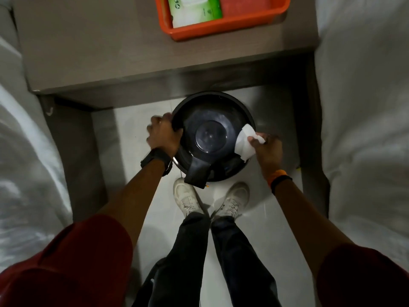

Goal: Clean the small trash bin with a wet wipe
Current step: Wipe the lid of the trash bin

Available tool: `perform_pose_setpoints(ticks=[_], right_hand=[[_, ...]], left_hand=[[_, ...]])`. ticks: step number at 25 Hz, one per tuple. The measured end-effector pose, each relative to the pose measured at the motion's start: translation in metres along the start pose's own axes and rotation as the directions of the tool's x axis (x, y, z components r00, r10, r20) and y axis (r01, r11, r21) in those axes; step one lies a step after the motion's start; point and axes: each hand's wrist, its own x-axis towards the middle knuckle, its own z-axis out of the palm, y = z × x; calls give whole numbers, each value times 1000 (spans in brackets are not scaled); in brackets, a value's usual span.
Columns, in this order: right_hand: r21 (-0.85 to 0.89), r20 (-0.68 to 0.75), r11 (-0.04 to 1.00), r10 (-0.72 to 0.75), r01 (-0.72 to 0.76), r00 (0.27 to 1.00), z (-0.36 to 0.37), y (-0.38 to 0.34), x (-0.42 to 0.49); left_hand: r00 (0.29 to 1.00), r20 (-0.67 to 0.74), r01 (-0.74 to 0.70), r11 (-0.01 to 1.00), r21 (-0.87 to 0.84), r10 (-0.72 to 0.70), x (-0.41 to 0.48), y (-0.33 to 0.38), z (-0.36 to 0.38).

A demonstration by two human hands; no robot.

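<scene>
While my left hand [162, 134] grips the bin [212, 138] at its left rim to steady it on the floor below the desk's [88, 52] front edge, my right hand [266, 149] pinches the wipe [245, 144] against the right rim to scrub it.

Left hand [163, 132] grips the black trash bin [212, 136] rim; right hand [269, 149] presses a wet wipe [246, 141] inside.

The trash bin [212, 120] is presenting as dark, glossy plastic, smooth inside. The wet wipe [244, 142] is showing soft white cloth-like fibre; the table [99, 52] is showing matt wood-grain.
</scene>
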Motion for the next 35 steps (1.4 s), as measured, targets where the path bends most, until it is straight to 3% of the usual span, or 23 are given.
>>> perform_pose_setpoints(ticks=[2,4,5,7,9,12,13,15,16,18,19,21,23,25,30,33,35], right_hand=[[12,36,1000,5,-6,999,5,-5,9],[-19,134,998,56,-54,989,9,-8,12],[-42,146,996,85,-79,986,12,-7,9],[-18,135,986,164,-163,977,16,1,-9],[33,170,963,257,-266,951,21,15,-40],[-173,309,893,450,-415,838,31,22,-79],[-293,350,870,484,-397,802,32,20,-85],[-424,263,873,371,-239,891,28,10,-80],[-408,156,897,251,-169,955,22,1,-72],[-275,-51,960,33,-46,998,9,-23,-49],[-197,-101,980,-31,10,994,6,-34,-34],[-120,-46,991,-56,50,997,5,-49,1],[-181,95,984,20,-2,995,10,-54,33],[-244,150,970,54,-16,987,16,-55,52],[-361,188,932,103,-29,977,15,-41,53],[-476,268,880,139,5,953,18,-27,31],[-576,337,817,214,20,917,25,-18,13]], left_hand=[[954,233,221,967,-123,-189,3,-17,-3],[879,451,305,910,-280,-156,4,-23,4],[872,477,297,896,-330,-114,8,-25,6],[912,408,191,921,-339,-39,19,-27,8],[948,317,34,980,-197,31,33,-18,5],[930,268,-263,965,2,253,47,10,2],[918,237,-340,939,55,318,45,17,5],[927,68,-374,922,95,369,33,19,10],[942,-51,-328,943,46,330,22,12,14],[979,-180,-132,972,-194,97,-6,-10,24],[990,-130,7,935,-355,-57,-19,-20,30],[958,155,286,774,-565,-241,-40,-32,47],[897,407,415,646,-640,-174,-51,-33,62],[895,438,397,601,-693,-85,-55,-27,70],[948,281,292,746,-599,-146,-37,-29,55],[988,153,71,904,-422,-7,-7,-42,31],[984,153,-45,955,-293,93,14,-46,14]])
